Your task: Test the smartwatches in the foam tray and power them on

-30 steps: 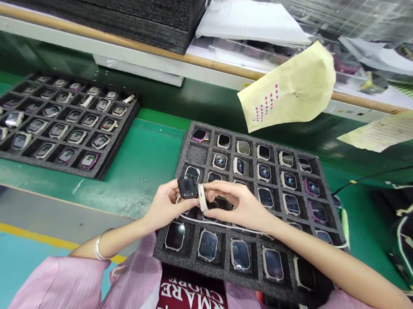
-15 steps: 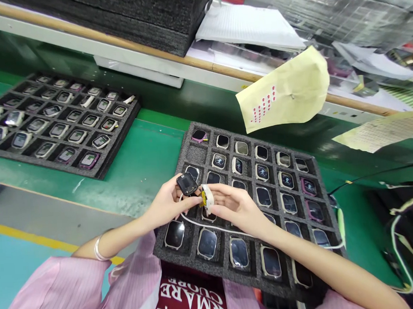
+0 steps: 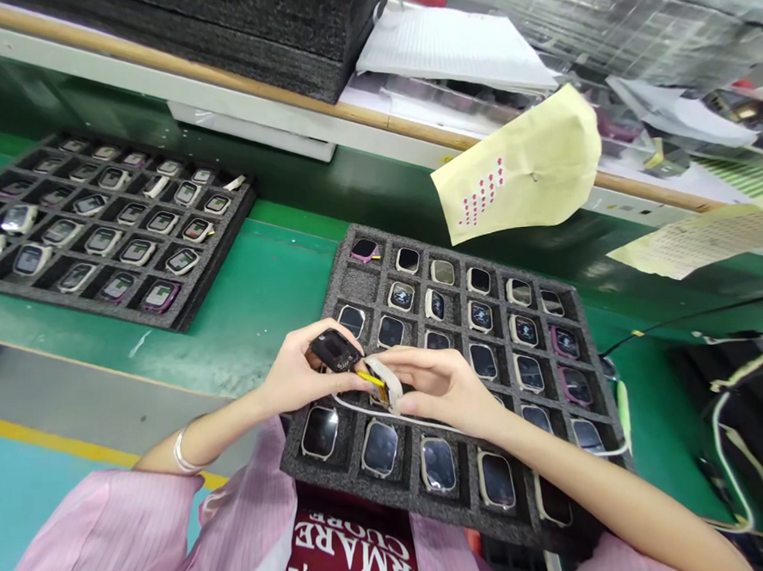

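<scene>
Watch halves held together over the foam tray

Left hand (image 3: pixel 297 378) pinches the black screen module (image 3: pixel 335 350) by its edges, tilted up, probably to keep fingers off the glass. Right hand (image 3: pixel 445 385) is closed around the pale watch case (image 3: pixel 388 387), yellow innards showing. Both parts sit between the hands, nearly touching, just above the foam tray (image 3: pixel 361 284) of other watches, with a white cable (image 3: pixel 350 406) trailing beneath. A second tray (image 3: pixel 224 243) sits well off to the left on the green worktop (image 3: pixel 271 284).
</scene>
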